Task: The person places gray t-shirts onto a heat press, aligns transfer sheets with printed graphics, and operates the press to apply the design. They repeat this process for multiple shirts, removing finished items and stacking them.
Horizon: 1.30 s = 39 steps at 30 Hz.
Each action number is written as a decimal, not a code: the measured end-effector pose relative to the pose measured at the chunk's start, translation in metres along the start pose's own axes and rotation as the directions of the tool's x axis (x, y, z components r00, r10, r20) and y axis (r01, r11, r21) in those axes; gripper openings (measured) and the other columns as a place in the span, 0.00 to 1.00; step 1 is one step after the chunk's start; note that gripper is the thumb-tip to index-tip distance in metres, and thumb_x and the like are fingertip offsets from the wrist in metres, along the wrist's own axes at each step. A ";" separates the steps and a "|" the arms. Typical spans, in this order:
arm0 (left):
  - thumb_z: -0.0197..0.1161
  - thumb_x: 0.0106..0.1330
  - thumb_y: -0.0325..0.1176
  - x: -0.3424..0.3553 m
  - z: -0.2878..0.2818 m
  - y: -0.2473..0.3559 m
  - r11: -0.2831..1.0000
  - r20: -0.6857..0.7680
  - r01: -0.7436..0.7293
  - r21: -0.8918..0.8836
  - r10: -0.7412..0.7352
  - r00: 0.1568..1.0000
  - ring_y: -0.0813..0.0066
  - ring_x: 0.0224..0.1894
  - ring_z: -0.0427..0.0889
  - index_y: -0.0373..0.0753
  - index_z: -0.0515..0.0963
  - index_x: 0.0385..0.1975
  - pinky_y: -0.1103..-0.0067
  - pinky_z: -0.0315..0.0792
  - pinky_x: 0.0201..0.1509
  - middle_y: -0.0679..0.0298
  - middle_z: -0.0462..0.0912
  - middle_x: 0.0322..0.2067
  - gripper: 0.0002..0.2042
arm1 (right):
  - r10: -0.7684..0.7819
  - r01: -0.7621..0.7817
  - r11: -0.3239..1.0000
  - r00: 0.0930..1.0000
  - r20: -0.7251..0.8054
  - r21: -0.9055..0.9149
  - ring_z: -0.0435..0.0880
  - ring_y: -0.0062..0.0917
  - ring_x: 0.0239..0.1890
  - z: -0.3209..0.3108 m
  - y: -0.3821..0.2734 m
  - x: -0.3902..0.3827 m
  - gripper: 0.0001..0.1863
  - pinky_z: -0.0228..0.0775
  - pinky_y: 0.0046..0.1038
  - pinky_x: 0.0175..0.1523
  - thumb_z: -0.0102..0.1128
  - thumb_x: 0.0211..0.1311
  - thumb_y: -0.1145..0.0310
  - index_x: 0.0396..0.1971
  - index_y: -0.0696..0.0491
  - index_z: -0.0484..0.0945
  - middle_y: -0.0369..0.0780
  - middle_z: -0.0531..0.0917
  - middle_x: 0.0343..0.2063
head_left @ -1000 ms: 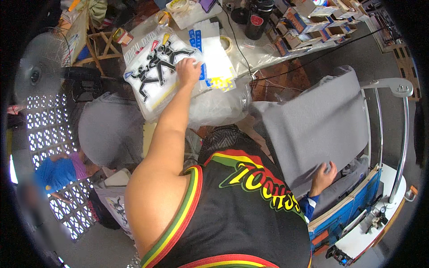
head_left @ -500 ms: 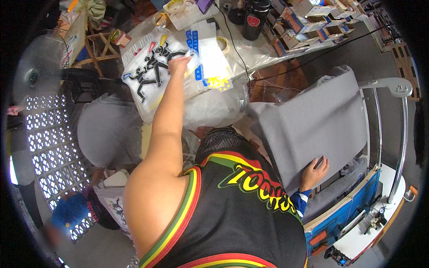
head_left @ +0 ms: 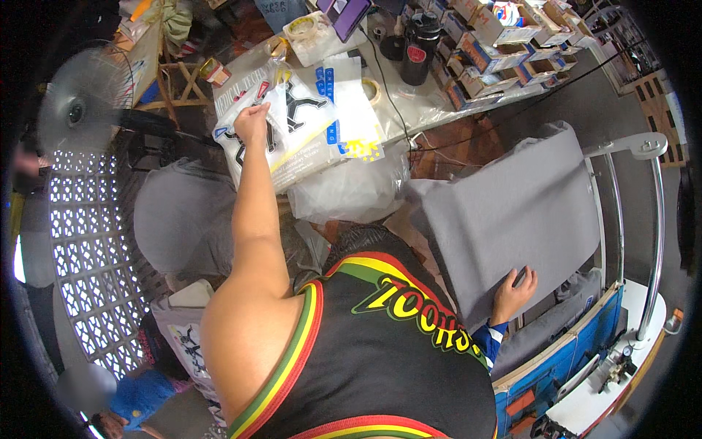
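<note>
At the table, my left hand (head_left: pixel 252 121) is closed, its fingertips pinching what looks like the edge of a thin clear film (head_left: pixel 278 110). Under it lies a white printed plastic sheet (head_left: pixel 292 157) with black running figures and small coloured flags. Blue lettered strips (head_left: pixel 326 110) and a white sheet with yellow star shapes (head_left: pixel 349 84) lie just right of it. My right hand (head_left: pixel 515 289), with a blue and white cuff, rests with fingers apart on grey cloth (head_left: pixel 519 212) stretched over a flat board. Nothing is in that hand.
Tape rolls (head_left: pixel 303 33), a purple phone-like device (head_left: pixel 344 16), a black jug (head_left: pixel 420 47) and stacked cardboard bins (head_left: pixel 504 51) stand along the table. A spinning fan (head_left: pixel 75 110) is at left, a white machine with a metal rail (head_left: pixel 658 241) at right. Another person in blue (head_left: pixel 142 395) is lower left.
My left hand has moved left and slightly down across the printed sheet, bringing the clear film's edge over the figures. My right hand stays on the grey cloth. The whole view has shifted a little.
</note>
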<state>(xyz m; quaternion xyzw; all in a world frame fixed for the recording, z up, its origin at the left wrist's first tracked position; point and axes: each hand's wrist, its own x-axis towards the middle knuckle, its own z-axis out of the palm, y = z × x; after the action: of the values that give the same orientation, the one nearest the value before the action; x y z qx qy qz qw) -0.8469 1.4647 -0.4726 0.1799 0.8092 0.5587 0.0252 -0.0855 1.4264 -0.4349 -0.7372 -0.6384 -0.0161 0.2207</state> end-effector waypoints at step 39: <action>0.69 0.59 0.54 -0.374 0.336 0.317 0.673 0.977 -0.738 -0.049 0.187 0.106 0.48 0.52 0.82 0.30 0.78 0.52 0.63 0.73 0.57 0.44 0.83 0.47 0.32 | 0.450 -0.392 -0.141 0.793 0.412 0.909 0.83 0.22 0.39 -0.055 0.035 0.187 0.12 0.75 0.24 0.47 0.54 0.69 0.75 0.50 0.62 0.77 0.39 0.84 0.39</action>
<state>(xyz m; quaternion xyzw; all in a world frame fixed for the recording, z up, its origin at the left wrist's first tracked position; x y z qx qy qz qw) -0.3334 1.7443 -0.3691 0.7239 0.6289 0.1060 0.2631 -0.0039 1.5793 -0.3387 -0.5369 -0.1877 0.4812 0.6670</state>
